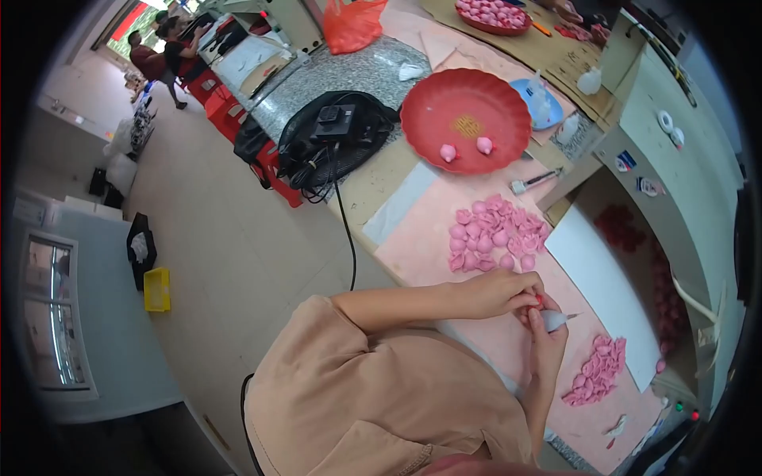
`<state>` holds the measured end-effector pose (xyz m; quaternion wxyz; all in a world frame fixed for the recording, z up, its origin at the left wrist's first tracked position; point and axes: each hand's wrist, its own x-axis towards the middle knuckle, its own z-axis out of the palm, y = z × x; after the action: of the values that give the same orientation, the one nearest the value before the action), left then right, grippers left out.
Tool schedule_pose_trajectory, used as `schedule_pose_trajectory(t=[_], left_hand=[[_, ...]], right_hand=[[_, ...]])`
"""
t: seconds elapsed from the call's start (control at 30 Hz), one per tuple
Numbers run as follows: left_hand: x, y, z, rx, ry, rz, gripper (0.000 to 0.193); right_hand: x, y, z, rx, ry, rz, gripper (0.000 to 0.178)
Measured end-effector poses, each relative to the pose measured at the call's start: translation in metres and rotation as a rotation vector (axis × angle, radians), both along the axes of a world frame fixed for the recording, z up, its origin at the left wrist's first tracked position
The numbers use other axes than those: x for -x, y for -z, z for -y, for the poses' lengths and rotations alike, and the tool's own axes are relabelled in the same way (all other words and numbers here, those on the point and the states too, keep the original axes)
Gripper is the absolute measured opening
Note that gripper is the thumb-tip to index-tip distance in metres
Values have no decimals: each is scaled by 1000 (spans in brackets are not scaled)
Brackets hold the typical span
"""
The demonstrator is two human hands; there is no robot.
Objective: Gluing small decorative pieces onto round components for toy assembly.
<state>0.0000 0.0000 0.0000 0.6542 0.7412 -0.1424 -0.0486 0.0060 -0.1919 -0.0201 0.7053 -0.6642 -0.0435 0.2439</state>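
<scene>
Both of my hands meet over the pink-covered bench. My left hand (pixel 506 292) is closed, its fingertips pinching a small red piece (pixel 540 301) that they mostly hide. Close against it, my right hand (pixel 548 339) is wrapped round a small whitish squeeze bottle (pixel 552 320) with a thin needle tip pointing right. Just beyond the hands lies a pile of pink pieces (pixel 496 232), some round like balls and some petal-like. A second heap of pink petal-like pieces (pixel 597 371) sits to the right of my right hand.
A red scalloped tray (pixel 468 95) holds two pink balls. Near it are a blue dish (pixel 540 105) and a brush-like tool (pixel 536 181). A black bag (pixel 337 143) with a cabled device lies left of the tray. A white sheet (pixel 603 293) and grey machine housing (pixel 675 143) stand right.
</scene>
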Motion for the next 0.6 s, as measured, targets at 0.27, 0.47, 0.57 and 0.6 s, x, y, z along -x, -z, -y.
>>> schedule_pose_trajectory(t=[0.27, 0.47, 0.57, 0.6], left_hand=[[-24, 24, -53, -605, -122, 491, 14], [-57, 36, -61, -930, -10, 622, 23], [-61, 36, -58, -868, 13, 691, 25], [-60, 32, -58, -871, 35, 669, 26]], right_hand=[[-4, 15, -10, -251, 157, -91, 32], [-9, 14, 8, -358, 228, -130, 39], [-7, 12, 10, -434, 267, -158, 39], [-8, 12, 9, -467, 267, -149, 38]])
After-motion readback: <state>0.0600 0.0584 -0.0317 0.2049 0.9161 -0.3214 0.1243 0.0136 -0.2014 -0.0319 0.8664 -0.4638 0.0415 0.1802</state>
